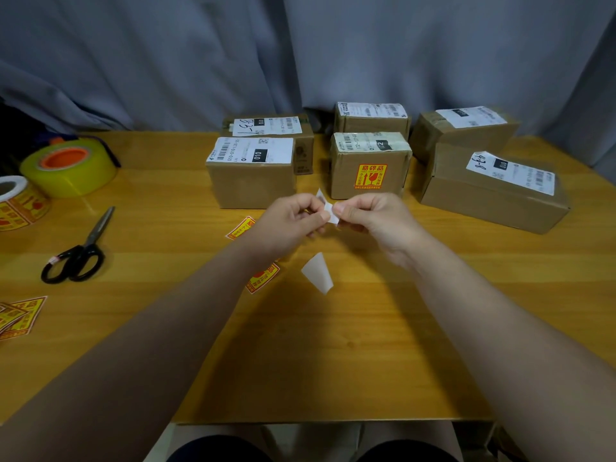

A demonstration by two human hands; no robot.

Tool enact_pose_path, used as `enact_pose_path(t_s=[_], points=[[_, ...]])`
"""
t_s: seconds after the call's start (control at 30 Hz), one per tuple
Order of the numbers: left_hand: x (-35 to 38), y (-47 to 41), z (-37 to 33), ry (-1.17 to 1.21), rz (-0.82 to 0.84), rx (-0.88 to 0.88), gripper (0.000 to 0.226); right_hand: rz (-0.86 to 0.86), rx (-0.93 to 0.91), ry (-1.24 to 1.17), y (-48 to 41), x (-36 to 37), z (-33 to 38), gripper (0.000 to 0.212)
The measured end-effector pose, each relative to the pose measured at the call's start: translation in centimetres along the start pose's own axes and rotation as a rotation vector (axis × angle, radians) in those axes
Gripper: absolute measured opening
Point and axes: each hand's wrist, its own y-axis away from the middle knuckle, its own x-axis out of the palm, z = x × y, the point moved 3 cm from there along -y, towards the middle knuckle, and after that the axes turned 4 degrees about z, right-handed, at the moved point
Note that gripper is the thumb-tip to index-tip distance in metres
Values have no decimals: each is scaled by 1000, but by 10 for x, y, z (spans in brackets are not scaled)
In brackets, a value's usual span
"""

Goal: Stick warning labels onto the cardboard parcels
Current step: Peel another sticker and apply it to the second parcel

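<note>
My left hand [293, 218] and my right hand [373, 216] meet above the table's middle, both pinching one small label [328, 210] whose white backing faces me. Several cardboard parcels stand in a row behind them. The front middle parcel [368, 168] carries a yellow and red warning label [370, 176] on its near face. The front left parcel [250, 181] has a bare near face. Two loose warning labels lie under my left forearm, one [241, 228] by the wrist and another [263, 278] nearer me. A white backing scrap [318, 273] lies on the wood.
On the left stand a yellow tape roll [70, 168] and a roll of warning labels [20, 203]. Black scissors [78, 255] lie nearer me, with a pile of cut labels [20, 316] at the left edge. A large parcel [496, 191] sits at the right. A grey curtain hangs behind.
</note>
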Motion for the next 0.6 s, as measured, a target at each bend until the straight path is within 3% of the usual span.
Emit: enact_pose_path(t_s=[0.33, 0.53, 0.6], points=[[-9, 3, 1, -38, 42, -56, 14, -16, -22, 27, -1, -7, 1, 9], [-12, 1, 0, 120, 0, -147, 26, -23, -187, 263, 3, -1, 14, 7], [-12, 1, -5, 26, -43, -103, 29, -19, -232, 328, 5, 2, 17, 7]])
